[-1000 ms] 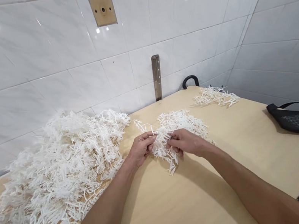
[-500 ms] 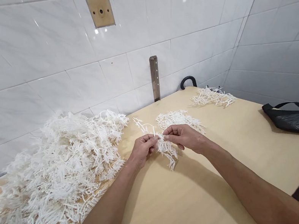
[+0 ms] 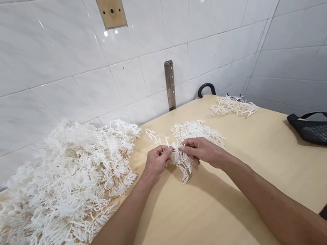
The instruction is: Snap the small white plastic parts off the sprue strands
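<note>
Between my two hands, a little above the table, is a white branching plastic sprig point(image 3: 182, 164), like a piece of artificial foliage. My left hand point(image 3: 157, 161) pinches it from the left with thumb and forefinger. From the other side, my right hand point(image 3: 202, 151) also grips it with closed fingertips. Bare, thin twigs of it stick up beyond my left hand, while a leafy tuft hangs down between the hands. Just behind my right hand lies a small pile of white sprigs point(image 3: 196, 129). The exact point where the fingertips meet the stem is partly hidden.
A large heap of white sprigs point(image 3: 67, 186) covers the left of the wooden table point(image 3: 196, 235). Bare white twigs point(image 3: 233, 107) lie at the far right corner, near a curved black handle point(image 3: 205, 86). A black bag point(image 3: 326, 131) rests at the right edge. Tiled walls stand behind.
The hanging tuft has swung slightly left and up between my hands. My fingers have shifted only a little, still gripping the sprig.
</note>
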Demonstrator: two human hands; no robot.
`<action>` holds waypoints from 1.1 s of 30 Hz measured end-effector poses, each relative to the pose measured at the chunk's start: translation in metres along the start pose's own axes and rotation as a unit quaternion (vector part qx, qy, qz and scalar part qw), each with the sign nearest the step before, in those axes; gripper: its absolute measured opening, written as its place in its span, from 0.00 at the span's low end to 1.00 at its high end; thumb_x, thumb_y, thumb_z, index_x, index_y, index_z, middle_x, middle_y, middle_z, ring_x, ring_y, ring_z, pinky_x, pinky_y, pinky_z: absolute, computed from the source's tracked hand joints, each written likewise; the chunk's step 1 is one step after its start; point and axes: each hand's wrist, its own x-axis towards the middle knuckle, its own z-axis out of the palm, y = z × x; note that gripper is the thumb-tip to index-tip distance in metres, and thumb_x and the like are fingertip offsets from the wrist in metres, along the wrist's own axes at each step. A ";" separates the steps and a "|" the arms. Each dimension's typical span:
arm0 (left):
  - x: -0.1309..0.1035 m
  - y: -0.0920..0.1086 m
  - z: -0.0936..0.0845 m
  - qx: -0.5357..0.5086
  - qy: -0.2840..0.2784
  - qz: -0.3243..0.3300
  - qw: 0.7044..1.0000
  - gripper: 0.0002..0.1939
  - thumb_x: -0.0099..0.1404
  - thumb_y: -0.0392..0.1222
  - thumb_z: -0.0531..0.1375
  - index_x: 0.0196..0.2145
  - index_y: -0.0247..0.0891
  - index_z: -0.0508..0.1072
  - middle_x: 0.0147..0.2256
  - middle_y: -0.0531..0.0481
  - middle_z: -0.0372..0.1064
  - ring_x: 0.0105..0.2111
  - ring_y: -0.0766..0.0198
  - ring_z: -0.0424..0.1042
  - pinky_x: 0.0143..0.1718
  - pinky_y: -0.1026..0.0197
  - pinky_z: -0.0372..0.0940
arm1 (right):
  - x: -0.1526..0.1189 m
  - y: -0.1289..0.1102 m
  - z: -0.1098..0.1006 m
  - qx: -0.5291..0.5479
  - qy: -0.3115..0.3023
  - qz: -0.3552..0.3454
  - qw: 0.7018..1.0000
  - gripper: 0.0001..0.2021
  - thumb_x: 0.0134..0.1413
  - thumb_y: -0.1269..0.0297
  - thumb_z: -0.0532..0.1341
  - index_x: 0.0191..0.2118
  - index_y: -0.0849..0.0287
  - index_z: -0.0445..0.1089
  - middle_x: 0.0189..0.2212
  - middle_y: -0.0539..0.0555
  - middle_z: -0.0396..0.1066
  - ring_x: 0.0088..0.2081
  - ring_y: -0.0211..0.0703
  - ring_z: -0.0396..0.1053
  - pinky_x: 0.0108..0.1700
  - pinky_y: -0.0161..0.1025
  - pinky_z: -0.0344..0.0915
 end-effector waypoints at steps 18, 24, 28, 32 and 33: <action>-0.005 -0.004 0.009 0.024 -0.001 -0.029 0.999 0.10 0.52 0.44 0.64 0.26 0.35 0.72 0.18 0.57 0.59 0.18 0.73 0.54 0.22 0.67 0.49 | 0.006 0.014 0.008 -0.025 0.047 -0.015 0.998 0.16 0.47 0.54 0.68 0.37 0.59 0.69 0.22 0.47 0.67 0.18 0.33 0.62 0.19 0.32 0.61; -0.002 -0.012 0.008 0.041 0.005 0.012 0.999 0.09 0.53 0.44 0.63 0.26 0.35 0.72 0.21 0.53 0.65 0.22 0.69 0.61 0.25 0.66 0.55 | 0.003 0.010 -0.010 0.008 -0.024 0.010 1.000 0.19 0.49 0.50 0.67 0.42 0.60 0.70 0.26 0.51 0.71 0.23 0.38 0.69 0.25 0.37 0.70; -0.002 -0.009 0.007 0.042 0.010 -0.002 0.999 0.10 0.54 0.44 0.63 0.25 0.36 0.70 0.18 0.56 0.62 0.19 0.71 0.58 0.24 0.66 0.54 | 0.005 0.012 -0.011 0.026 0.008 0.034 0.999 0.19 0.54 0.46 0.63 0.34 0.61 0.71 0.22 0.50 0.70 0.22 0.36 0.68 0.25 0.35 0.69; -0.003 -0.004 0.007 0.043 0.011 -0.013 0.999 0.09 0.55 0.44 0.63 0.25 0.36 0.69 0.17 0.57 0.60 0.18 0.71 0.57 0.22 0.66 0.53 | 0.006 0.012 -0.005 0.026 0.023 0.034 0.999 0.18 0.54 0.47 0.63 0.34 0.60 0.71 0.21 0.49 0.69 0.21 0.35 0.66 0.22 0.33 0.67; -0.004 -0.003 0.007 0.045 0.010 -0.015 0.999 0.09 0.55 0.44 0.63 0.25 0.36 0.69 0.17 0.57 0.61 0.18 0.71 0.57 0.22 0.66 0.54 | 0.006 0.011 -0.003 0.025 0.026 0.029 0.999 0.18 0.54 0.47 0.63 0.35 0.60 0.71 0.21 0.49 0.69 0.20 0.35 0.66 0.21 0.33 0.66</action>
